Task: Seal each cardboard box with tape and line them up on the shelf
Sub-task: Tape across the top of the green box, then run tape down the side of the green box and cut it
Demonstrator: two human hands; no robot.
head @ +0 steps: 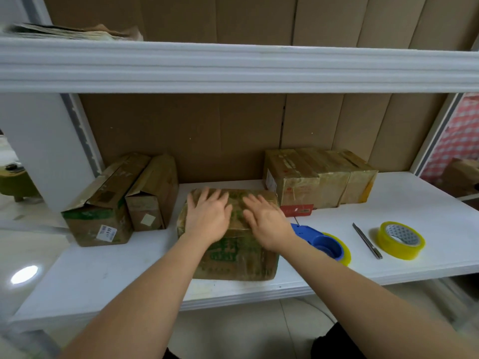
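Both my hands are flat on top of the middle box point(233, 244), fingers straight and spread, gripping nothing: left hand point(207, 216) on the left half of the lid, right hand point(267, 224) on the right half. The box sits on the white shelf point(388, 229) near the front edge, glossy with tape. Two boxes at left point(103, 203) look untaped, flaps lifting. Taped boxes point(318, 177) stand at the back right. The tape dispenser point(321, 242) lies just beside my right wrist, the knife point(366, 240) and spare tape roll point(400, 240) further right.

Risks, as I judge them: pressing unevenly could crease the tape or let the flaps spring up; sliding the box back could skew it against the taped boxes; a right arm sweep could knock the dispenser off the edge.
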